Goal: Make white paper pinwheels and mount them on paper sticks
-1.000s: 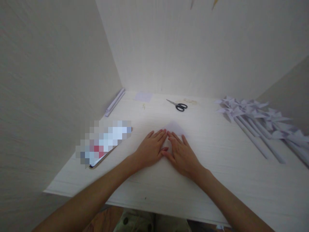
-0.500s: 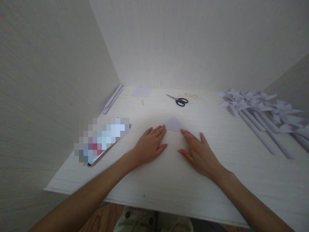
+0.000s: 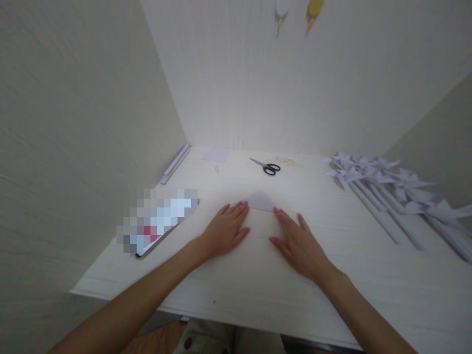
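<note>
Both my hands lie flat, palms down, fingers stretched out and grasping nothing, on the white wood-grain tabletop (image 3: 258, 275). My left hand (image 3: 224, 231) sits just left of centre; my right hand (image 3: 298, 243) sits a little apart to its right, thumbs turned toward each other.

Between and just beyond the fingertips lies a pale lilac folded paper sheet (image 3: 261, 201), triangular where it shows, flat on the table. The fingertips of both hands reach its near corners; I cannot tell how much of the sheet runs under the palms.

Farther back: black-handled scissors (image 3: 266, 166), lying closed. A small pale lilac paper square (image 3: 216, 155) near the back wall. A bundle of white rolled paper sticks (image 3: 175, 163) along the left wall. At the right, a row of lilac paper pinwheels on white paper stems (image 3: 383, 196), laid side by side. A blurred-out flat object (image 3: 158, 221) rests at the left, near my left forearm.
</note>
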{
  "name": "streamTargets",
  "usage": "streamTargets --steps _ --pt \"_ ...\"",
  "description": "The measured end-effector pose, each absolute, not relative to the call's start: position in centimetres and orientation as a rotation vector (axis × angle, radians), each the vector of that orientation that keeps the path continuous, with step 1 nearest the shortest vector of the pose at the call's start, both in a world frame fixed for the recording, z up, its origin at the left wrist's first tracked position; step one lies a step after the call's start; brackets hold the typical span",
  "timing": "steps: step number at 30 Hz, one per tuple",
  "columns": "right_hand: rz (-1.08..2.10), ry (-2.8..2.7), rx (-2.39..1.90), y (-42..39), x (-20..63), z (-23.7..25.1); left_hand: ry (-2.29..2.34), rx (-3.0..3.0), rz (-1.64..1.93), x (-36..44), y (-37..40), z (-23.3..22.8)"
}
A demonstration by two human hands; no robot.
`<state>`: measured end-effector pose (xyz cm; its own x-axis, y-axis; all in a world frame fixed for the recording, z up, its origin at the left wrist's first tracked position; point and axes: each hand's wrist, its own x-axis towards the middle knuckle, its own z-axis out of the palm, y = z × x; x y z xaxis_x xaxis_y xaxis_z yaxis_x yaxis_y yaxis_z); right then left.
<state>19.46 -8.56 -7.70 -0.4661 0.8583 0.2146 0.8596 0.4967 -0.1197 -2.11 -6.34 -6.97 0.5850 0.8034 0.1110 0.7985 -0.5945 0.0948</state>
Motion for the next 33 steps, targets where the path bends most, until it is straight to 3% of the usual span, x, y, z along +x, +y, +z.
streamTargets --steps 12,33 --pt "0.044 -2.491 -1.492 -8.3 19.4 -7.7 1.223 2.714 0.228 2.9 -6.2 -6.6" --pt "-0.055 -2.460 -1.545 -8.4 19.2 -7.5 1.464 2.604 0.253 -4.8 -5.5 -6.8"
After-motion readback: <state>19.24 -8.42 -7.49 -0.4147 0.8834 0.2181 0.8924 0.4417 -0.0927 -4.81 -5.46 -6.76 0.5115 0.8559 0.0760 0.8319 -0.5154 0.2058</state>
